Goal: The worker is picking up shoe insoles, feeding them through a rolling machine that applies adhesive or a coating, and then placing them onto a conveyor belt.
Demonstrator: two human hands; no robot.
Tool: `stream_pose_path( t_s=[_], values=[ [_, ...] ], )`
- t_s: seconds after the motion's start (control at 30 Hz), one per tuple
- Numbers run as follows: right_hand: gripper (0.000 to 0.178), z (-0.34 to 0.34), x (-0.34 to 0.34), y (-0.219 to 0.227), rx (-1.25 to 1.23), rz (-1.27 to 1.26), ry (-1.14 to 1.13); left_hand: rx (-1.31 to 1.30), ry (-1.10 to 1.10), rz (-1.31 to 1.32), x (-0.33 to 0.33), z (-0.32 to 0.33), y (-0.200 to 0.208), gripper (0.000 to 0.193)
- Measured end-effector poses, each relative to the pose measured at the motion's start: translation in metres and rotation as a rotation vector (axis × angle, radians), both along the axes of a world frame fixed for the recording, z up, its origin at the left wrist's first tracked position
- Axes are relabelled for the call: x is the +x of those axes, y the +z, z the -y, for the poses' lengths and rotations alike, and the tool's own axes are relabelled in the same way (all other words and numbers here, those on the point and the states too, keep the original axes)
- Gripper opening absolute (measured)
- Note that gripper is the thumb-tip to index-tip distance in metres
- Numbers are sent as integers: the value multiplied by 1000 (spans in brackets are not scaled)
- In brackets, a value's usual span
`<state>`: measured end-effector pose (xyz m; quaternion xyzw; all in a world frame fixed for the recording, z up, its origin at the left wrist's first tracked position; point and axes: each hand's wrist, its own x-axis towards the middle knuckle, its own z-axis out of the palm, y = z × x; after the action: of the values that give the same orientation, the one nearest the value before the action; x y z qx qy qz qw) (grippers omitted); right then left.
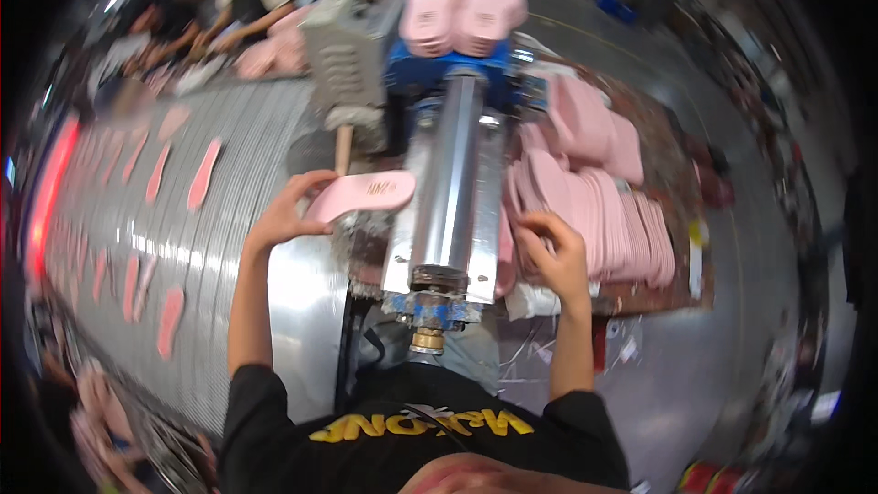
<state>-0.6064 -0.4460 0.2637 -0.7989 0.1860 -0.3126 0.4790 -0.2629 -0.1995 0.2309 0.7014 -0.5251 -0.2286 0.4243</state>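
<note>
My left hand (291, 212) is closed on the heel or toe end of a pink insole (370, 190), thumb below and fingers above. The insole's other end reaches over the left edge of a metal roller machine (448, 174), and a small dark print shows on its face. To the right of the roller, my right hand (556, 254) is bent, its fingertips pinched against the edge of a pink insole (506, 252) at the near end of a row. That long row of pink insoles (604, 224) stands on edge beside it; the fingertips are partly hidden.
A ribbed grey conveyor (247, 311) at left carries several spaced insoles. Behind the roller stand a grey vented machine housing (346, 55) and two pink insole stacks (462, 18). More insole piles (590, 123) lie on the brown table (686, 220). People work at the far left.
</note>
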Motion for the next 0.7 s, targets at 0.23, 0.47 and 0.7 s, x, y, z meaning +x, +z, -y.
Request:
stream_pose_path(
  t_s=[0.23, 0.47, 0.7],
  values=[
    [20, -27, -71, -48, 542, -309, 617, -387, 244, -1260, -69, -100, -139, 82],
    [22, -36, -61, -61, 710, -538, 838, -792, 655, -1421, -96, -156, -167, 52],
    [18, -30, -46, -61, 610, -530, 912, -1238, 903, -1502, -83, -243, -178, 41]
  ],
)
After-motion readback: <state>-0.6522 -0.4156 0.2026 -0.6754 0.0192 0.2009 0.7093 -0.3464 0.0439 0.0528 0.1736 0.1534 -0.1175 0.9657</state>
